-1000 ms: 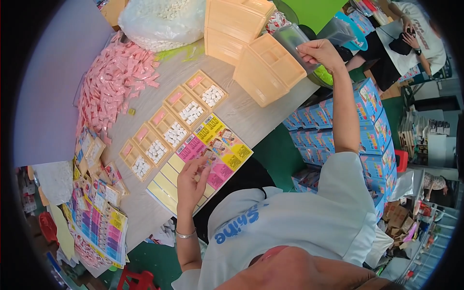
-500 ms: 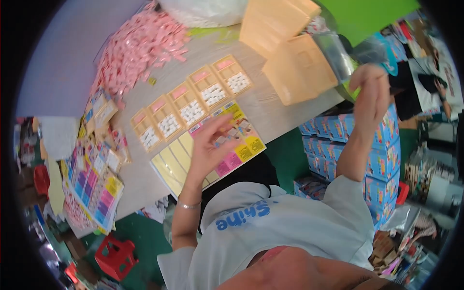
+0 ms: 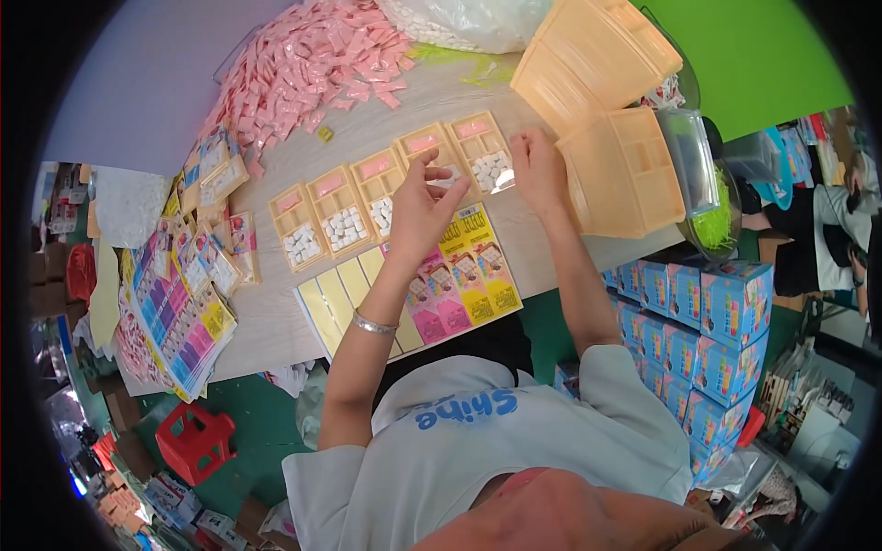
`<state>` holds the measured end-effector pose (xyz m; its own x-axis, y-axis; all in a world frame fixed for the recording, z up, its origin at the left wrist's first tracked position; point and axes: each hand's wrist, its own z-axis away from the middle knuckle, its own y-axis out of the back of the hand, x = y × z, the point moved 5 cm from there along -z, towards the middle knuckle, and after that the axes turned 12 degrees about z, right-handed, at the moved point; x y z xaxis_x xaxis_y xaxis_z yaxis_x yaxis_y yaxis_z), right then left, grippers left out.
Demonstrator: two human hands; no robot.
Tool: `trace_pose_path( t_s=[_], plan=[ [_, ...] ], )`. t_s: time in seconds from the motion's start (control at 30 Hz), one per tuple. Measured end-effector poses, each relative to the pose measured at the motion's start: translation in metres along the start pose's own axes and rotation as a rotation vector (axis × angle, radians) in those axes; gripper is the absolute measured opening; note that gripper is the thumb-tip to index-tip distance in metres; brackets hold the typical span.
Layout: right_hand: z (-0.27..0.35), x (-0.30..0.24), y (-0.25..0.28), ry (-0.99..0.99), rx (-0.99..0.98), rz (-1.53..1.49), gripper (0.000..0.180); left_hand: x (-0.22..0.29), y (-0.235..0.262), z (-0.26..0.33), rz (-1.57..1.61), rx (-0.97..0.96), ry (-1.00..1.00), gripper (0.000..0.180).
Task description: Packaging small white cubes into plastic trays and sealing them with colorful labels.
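Observation:
Several small tan compartment trays (image 3: 344, 208) stand in a slanting row on the table, holding pink packets (image 3: 424, 144) and small white pieces (image 3: 300, 244). Fingers apart and curved, my left hand (image 3: 424, 209) hovers over the second tray from the right and partly hides it. My right hand (image 3: 540, 173) is beside the rightmost tray (image 3: 478, 147), its fingers drawn together; what they hold, if anything, is hidden. Something shiny shows at that tray's lower right corner. Below the row lies a colourful printed card sheet (image 3: 464, 271), partly covered by my left forearm.
A heap of pink packets (image 3: 312, 69) and a clear bag of white pieces (image 3: 459, 23) are at the back. Stacked tan trays (image 3: 620, 174) and a clear tub with green shreds (image 3: 712, 228) stand right. Printed cards (image 3: 179, 308) pile up left. Blue boxes (image 3: 703, 358) rise beside the table.
My right hand has come down and left, from near the clear tub to the rightmost tray. My left hand has shifted up and right over the trays. The view has turned slightly.

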<state>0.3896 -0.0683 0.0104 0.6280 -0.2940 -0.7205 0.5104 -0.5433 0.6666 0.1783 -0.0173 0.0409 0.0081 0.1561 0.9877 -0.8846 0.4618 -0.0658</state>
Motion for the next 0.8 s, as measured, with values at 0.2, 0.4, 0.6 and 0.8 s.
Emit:
trace_pose_path(
  t_s=[0.2,0.4,0.6,0.8],
  plan=[
    [0.007,-0.025,-0.014,-0.069,0.044,0.655,0.033,0.001,0.009,-0.008,-0.189,0.007,-0.165,0.052],
    [-0.001,-0.03,-0.002,-0.109,-0.023,0.752,0.03,0.022,-0.025,-0.023,-0.46,0.017,-0.427,0.051],
    [0.085,-0.143,0.139,0.555,0.325,0.181,0.014,-0.015,-0.072,-0.038,-0.969,-0.211,-0.707,0.065],
    [0.014,-0.029,0.276,0.118,0.297,0.558,0.022,-0.045,-0.099,-0.057,-1.131,-0.303,-0.655,0.082]
  ],
)
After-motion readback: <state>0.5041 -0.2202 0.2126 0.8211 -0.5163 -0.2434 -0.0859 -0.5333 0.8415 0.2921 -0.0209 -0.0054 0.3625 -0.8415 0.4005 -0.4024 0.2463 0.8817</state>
